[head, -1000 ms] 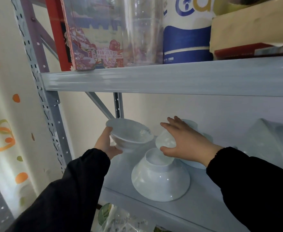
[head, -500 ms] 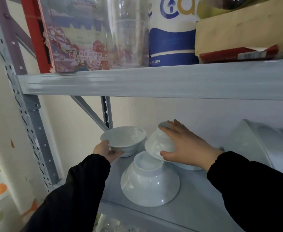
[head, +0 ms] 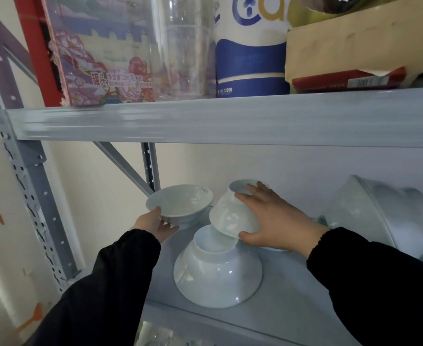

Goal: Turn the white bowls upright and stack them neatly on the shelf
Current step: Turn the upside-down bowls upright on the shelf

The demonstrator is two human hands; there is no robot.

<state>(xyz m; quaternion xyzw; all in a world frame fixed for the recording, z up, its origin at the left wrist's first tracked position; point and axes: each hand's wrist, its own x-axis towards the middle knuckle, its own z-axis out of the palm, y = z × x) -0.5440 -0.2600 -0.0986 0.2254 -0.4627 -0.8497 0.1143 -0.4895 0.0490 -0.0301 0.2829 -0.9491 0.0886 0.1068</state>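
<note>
An upright white bowl (head: 180, 203) rests at the back left of the grey shelf (head: 287, 310), with my left hand (head: 155, 224) gripping its near rim and base. My right hand (head: 272, 218) grips a second white bowl (head: 230, 216), which is upside down and tilted, its foot ring pointing up and to the back. That bowl leans over the foot of a third white bowl (head: 218, 273), which lies upside down near the shelf's front edge. Part of another white bowl rim (head: 275, 249) shows under my right wrist.
A pale bag or cloth bundle (head: 385, 216) lies at the right of the shelf. The upper shelf beam (head: 230, 121) hangs low overhead and carries a printed box, a clear jar, a blue-white roll and a cardboard box. A perforated steel post (head: 30, 196) stands at the left.
My left hand turned its bowl from tilted to upright and lowered it onto the shelf. My right hand lifted and tipped the second bowl up off the shelf.
</note>
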